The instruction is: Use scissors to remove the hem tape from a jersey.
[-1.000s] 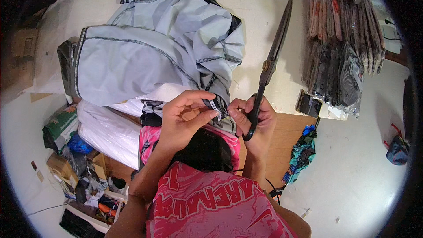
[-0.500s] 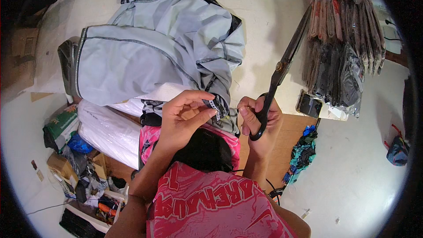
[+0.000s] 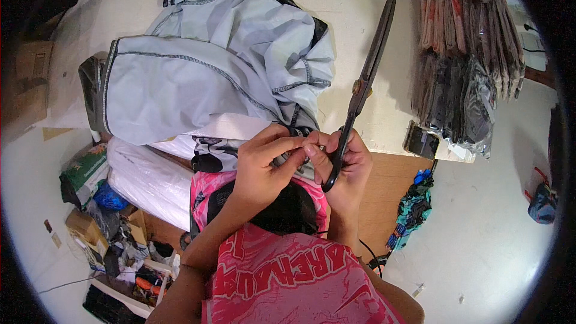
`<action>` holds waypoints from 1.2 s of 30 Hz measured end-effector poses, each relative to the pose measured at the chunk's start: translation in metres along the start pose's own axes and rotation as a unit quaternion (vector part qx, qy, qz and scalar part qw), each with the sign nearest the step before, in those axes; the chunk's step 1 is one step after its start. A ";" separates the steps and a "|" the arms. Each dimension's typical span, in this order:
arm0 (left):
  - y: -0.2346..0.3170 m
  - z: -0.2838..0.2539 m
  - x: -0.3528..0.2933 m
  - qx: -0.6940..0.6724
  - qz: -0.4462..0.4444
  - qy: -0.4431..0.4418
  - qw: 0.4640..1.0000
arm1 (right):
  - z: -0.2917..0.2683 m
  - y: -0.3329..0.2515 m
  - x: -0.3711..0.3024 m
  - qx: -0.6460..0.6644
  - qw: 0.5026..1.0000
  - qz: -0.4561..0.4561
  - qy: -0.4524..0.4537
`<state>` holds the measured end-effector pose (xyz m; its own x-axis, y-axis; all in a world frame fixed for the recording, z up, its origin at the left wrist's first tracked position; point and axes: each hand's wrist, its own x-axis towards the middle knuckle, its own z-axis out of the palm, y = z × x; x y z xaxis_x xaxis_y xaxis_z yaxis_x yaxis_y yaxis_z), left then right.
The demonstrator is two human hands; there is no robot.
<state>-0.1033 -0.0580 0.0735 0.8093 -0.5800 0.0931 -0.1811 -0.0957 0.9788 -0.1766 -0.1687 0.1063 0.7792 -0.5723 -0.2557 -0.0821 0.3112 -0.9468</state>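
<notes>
A light grey garment [image 3: 186, 84] with dark stitched seams lies bunched across the table, its near end hanging over the front edge toward my lap. My left hand [image 3: 261, 165] is closed in a pinch on the dark trim at that near end. Large dark scissors [image 3: 362, 87] stand in my right hand [image 3: 348, 171], blades together and pointing up and away. The right thumb and forefinger meet the left fingertips at the trim. What lies between the fingertips is mostly hidden.
At the right of the table [image 3: 354, 9] are stacks of folded items in clear bags [image 3: 453, 84]. A dark phone [image 3: 421, 142] lies at the table's near edge. White wrapped rolls [image 3: 147, 174] and a cluttered box [image 3: 150, 282] are at lower left. Teal-and-black fabric [image 3: 411, 213] hangs at right.
My right hand has moved left to meet the left fingertips at the garment's trim. The scissors have swung more upright and shifted left. My left hand has moved slightly right.
</notes>
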 end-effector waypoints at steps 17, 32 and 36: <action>-0.002 0.001 0.004 -0.435 -0.240 0.118 0.860 | -0.076 0.020 -0.106 -0.002 0.982 0.151 -0.115; -0.001 0.004 0.004 -0.416 -0.185 0.124 0.882 | -0.084 0.027 -0.110 -0.019 0.963 0.151 -0.224; -0.003 0.004 0.002 -0.403 -0.188 0.122 0.887 | -0.084 0.026 -0.109 0.008 0.963 0.169 -0.211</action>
<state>-0.1037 -0.0620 0.0700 0.8420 -0.4286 -0.3277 0.5070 0.4209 0.7522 -0.3161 -0.1621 0.0929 0.8929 -0.0788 -0.4434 -0.3683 0.4387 -0.8197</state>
